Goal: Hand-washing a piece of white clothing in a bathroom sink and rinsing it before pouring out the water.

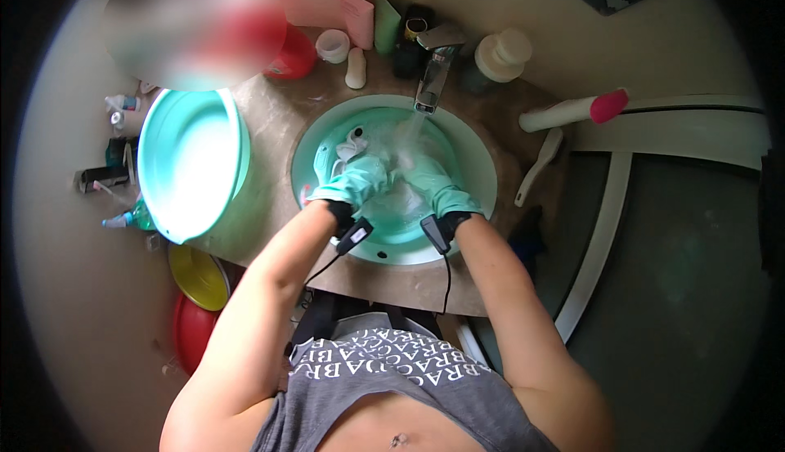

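Observation:
My left hand [360, 180] and my right hand [434, 183], both in mint-green rubber gloves, reach into a mint-green plastic basin [452, 145] set inside the round white sink [484, 173]. From the chrome faucet [431, 84], water runs down between them. Wet white cloth [352, 145] bunches beside my left glove, and more white shows between the hands under frothy water. Splashing and blur hide my fingertips, so their grip on the cloth is unclear. Black straps with small wired devices circle both wrists.
A second mint-green basin [236, 145] stands left on the stone-look countertop [270, 115]. Bottles, tubes and a white jar [333, 46] line the back. Right of the sink lie a white-handled brush [539, 167] and a pink-ended white container [564, 113]. Yellow [197, 274] and red bowls [193, 329] sit lower left.

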The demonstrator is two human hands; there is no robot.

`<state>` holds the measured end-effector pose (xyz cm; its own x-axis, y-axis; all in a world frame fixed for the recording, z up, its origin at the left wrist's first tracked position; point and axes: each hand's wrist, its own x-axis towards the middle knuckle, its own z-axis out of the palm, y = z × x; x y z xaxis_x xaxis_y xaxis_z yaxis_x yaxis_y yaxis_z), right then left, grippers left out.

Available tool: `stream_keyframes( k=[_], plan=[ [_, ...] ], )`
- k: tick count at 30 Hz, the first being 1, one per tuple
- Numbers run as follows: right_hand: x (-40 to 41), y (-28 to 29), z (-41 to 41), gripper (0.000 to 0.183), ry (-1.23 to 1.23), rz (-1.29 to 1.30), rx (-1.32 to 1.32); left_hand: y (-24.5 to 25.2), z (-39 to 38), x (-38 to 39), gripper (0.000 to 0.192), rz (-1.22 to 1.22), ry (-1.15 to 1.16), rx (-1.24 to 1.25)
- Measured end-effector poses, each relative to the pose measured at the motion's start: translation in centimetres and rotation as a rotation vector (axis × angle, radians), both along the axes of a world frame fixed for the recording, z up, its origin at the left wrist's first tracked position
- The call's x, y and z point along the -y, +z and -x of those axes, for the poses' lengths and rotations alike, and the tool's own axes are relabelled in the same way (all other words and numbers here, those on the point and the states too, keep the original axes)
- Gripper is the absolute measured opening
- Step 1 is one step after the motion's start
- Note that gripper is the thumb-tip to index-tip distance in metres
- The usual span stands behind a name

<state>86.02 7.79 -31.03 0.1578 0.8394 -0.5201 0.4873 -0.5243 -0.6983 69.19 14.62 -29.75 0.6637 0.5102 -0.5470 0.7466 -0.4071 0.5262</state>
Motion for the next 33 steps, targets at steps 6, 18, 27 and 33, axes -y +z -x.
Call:
stream_keyframes(
  k=[6,18,27,33],
  plan=[
    [5.6,13.8,-0.5,0.048,-0.152,-0.175,-0.585,9.6,9.7,5.0,0.043,-0.516,0.05,0.358],
    [6.4,24.9,2.8,0.053,-0.058,-0.435,-0.806,7.0,20.4,9.7,0.021,-0.708,0.199,0.191],
    [2.1,1.2,4.7,0.046,0.174,-0.274,0.112,6.3,19.0,8.8,0.009,-0.622,0.28,0.151],
    [-1.3,-1.2,8.9,0.043,0.298,-0.113,0.365,5.5,19.4,6.8,0.012,-0.616,0.269,0.119]
  ],
)
